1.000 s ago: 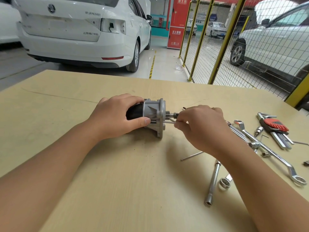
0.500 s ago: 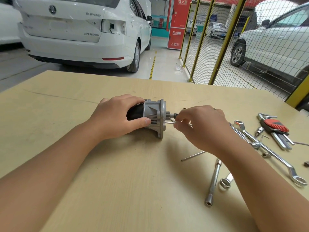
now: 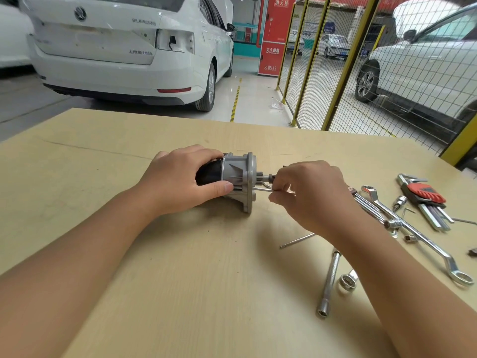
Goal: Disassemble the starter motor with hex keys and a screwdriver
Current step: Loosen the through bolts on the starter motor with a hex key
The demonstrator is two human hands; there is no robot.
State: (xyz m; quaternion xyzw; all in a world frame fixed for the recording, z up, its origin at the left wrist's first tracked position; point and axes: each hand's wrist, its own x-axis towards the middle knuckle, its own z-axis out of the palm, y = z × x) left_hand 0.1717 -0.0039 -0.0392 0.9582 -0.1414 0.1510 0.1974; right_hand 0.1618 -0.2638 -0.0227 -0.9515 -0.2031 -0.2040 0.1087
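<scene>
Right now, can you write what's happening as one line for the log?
left hand: grips starter motor on table | right hand: pinches hex key at motor's flange | spare tools: lying to the right

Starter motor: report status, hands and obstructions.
Left hand grips starter motor on table. Right hand pinches hex key at flange. Nothing blocking.

The starter motor (image 3: 232,178) lies on its side near the middle of the desk (image 3: 180,280), with the left hand (image 3: 178,179) on its left end and the right hand (image 3: 307,195) at its right end. Right of them lie a ring spanner (image 3: 423,241) and a hex key set (image 3: 426,200). A socket extension (image 3: 329,281) lies nearer the person. A car (image 3: 124,47) stands behind the desk.
</scene>
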